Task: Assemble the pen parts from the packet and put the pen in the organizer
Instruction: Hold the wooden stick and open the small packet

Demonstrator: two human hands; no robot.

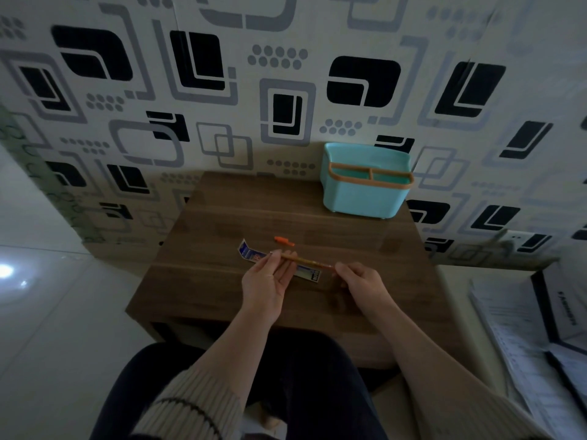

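Note:
A thin orange pen body (306, 261) hangs level just above the brown table (222, 274). My left hand (268, 281) pinches its left end, palm turned up. My right hand (359, 281) pinches its right tip. Under the pen lies the blue and white packet (251, 253), flat on the table. A small orange cap (283, 240) rests on the wood a little behind the pen. The teal organizer (365, 198) with an orange rim stands at the table's far right corner, against the wall.
A patterned wall rises right behind the table. White floor shows to the left. Papers and a dark-edged box (546, 328) lie at the right, below table height. My knees are under the table's near edge.

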